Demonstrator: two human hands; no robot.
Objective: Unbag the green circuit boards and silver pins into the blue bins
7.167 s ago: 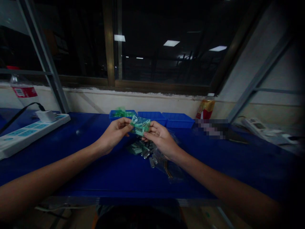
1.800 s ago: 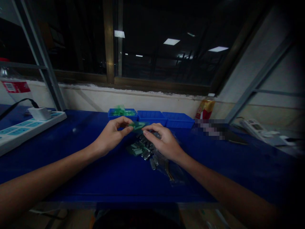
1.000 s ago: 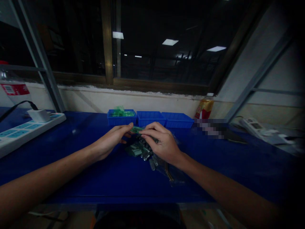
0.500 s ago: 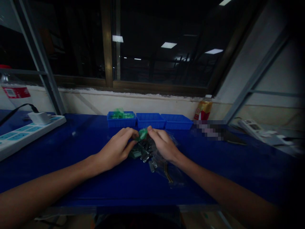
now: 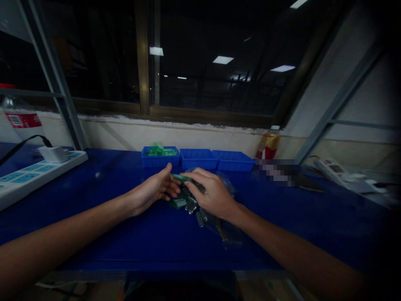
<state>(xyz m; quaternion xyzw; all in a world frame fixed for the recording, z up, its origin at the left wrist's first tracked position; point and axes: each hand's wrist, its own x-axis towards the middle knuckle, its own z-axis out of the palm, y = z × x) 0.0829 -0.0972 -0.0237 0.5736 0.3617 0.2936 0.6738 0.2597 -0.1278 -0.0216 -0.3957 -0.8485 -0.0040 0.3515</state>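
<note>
My right hand (image 5: 214, 194) pinches a small green plastic packet (image 5: 181, 177) between thumb and fingers, above a pile of small parts. To its left, my left hand (image 5: 153, 190) is open, thumb up and fingers spread, close by the packet's left end. Under the hands lie several small dark and silvery metal parts (image 5: 191, 206) and a green wrapped piece (image 5: 179, 203). A clear plastic bag (image 5: 233, 241) spreads beneath and right of my right hand, with a thin brass-coloured strip (image 5: 221, 230) by it. My fingers hide part of the pile.
Three blue bins stand along the back: the left bin (image 5: 160, 161) holds green packets, beside a middle bin (image 5: 198, 159) and a right bin (image 5: 233, 161). A white power strip (image 5: 75, 157) lies at left. A drink bottle (image 5: 267, 146) and dark flat object (image 5: 308, 183) are at right.
My left hand has gone from a pinch at the green packet to spread fingers, slightly leftward. My right hand has turned, its fingers now over the packet.
</note>
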